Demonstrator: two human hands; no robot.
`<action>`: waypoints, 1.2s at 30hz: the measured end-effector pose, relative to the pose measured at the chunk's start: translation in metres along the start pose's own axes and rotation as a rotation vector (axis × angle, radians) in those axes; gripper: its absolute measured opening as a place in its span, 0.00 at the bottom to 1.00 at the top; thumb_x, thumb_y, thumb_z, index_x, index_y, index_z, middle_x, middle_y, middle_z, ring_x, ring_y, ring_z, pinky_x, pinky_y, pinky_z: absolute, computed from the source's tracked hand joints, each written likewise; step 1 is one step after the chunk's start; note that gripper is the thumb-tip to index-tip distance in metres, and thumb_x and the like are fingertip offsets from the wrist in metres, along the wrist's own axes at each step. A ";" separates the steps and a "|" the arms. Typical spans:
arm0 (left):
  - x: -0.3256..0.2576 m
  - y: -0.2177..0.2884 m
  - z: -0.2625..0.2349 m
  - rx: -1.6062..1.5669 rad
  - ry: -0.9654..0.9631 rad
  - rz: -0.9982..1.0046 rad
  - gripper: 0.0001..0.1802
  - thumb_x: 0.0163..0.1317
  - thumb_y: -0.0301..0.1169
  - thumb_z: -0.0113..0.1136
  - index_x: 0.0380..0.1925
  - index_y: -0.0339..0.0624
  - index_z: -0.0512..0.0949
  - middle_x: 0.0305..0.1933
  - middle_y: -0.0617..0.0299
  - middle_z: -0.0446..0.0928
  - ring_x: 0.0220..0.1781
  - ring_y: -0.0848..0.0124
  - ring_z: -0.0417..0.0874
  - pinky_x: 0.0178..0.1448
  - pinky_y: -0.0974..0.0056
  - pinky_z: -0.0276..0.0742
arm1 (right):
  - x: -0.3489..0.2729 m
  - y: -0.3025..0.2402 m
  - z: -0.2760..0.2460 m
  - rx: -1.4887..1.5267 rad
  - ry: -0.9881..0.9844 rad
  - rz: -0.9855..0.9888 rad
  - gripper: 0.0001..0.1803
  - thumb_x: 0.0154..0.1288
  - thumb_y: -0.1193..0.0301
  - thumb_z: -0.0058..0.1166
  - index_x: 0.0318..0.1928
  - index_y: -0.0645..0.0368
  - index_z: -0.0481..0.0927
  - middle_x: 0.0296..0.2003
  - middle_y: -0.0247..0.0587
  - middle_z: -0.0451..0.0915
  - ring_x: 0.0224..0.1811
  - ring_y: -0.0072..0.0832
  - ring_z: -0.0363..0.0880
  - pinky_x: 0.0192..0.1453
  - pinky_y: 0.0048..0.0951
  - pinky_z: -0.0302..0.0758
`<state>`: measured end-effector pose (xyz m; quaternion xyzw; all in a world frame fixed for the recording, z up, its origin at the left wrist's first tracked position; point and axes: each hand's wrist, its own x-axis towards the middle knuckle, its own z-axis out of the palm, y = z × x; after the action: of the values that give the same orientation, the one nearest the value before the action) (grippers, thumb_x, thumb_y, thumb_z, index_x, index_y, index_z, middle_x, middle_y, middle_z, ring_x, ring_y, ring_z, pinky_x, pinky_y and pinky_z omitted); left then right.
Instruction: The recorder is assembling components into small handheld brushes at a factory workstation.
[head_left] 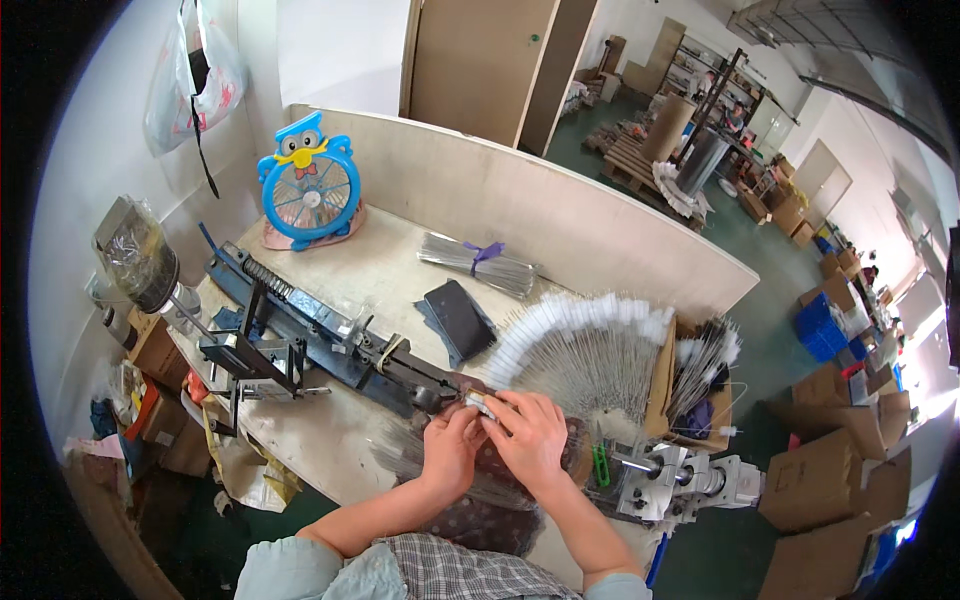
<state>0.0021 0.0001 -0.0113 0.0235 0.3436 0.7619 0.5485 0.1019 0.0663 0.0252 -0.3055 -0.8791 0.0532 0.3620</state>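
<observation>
Both my hands meet over the near edge of the worktable [330, 440], and between them I pinch a small pale, metallic piece [481, 404]. My left hand [452, 448] has its fingers curled closed on the piece's near side, and my right hand [533, 437] folds over it from the other side, thumb and fingertips tight on it, so that little of it shows and I cannot tell its exact shape. The piece sits right at the end of a long dark metal jig [330, 335] that runs away from my grip to the upper left. Just beyond my right hand a fan of thin wire stems with white tips [585, 340] spreads outward. Under my wrists lie loose grey wires [405, 455] on a dark dotted cloth [480, 520]. Farther off past the grip are a black flat case [460, 318], a tied bundle of wires [478, 264] and a blue owl-shaped fan [308, 185]. Right of my right hand stands a small grey machine [680, 480].
</observation>
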 end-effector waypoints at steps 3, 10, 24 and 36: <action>-0.004 0.001 0.004 -0.016 -0.037 0.036 0.07 0.63 0.25 0.51 0.40 0.38 0.74 0.41 0.62 0.77 0.43 0.73 0.78 0.49 0.66 0.74 | -0.004 0.001 0.002 0.002 0.027 -0.012 0.13 0.47 0.67 0.64 0.37 0.48 0.83 0.37 0.25 0.79 0.41 0.26 0.76 0.42 0.31 0.69; -0.002 0.004 0.009 0.050 0.033 0.010 0.04 0.64 0.26 0.51 0.37 0.38 0.72 0.40 0.61 0.76 0.43 0.71 0.78 0.47 0.63 0.74 | -0.002 0.004 -0.001 0.022 0.005 -0.009 0.15 0.45 0.68 0.65 0.38 0.49 0.83 0.37 0.26 0.79 0.41 0.27 0.76 0.43 0.31 0.69; -0.002 0.005 0.010 0.049 0.021 0.008 0.06 0.63 0.27 0.53 0.38 0.39 0.72 0.37 0.64 0.76 0.40 0.74 0.78 0.47 0.65 0.73 | 0.003 0.004 -0.003 0.057 -0.059 -0.002 0.15 0.46 0.70 0.64 0.39 0.50 0.83 0.39 0.27 0.80 0.41 0.28 0.77 0.43 0.31 0.70; -0.004 0.005 0.001 -0.010 0.006 -0.007 0.28 0.69 0.53 0.36 0.45 0.35 0.67 0.45 0.52 0.72 0.48 0.61 0.75 0.61 0.52 0.69 | -0.009 0.008 -0.031 -0.120 -0.213 -0.008 0.11 0.48 0.68 0.63 0.35 0.54 0.81 0.29 0.30 0.76 0.42 0.31 0.73 0.44 0.33 0.68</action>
<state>-0.0004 -0.0036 -0.0063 0.0173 0.3416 0.7616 0.5504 0.1320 0.0642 0.0404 -0.3155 -0.9155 0.0312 0.2477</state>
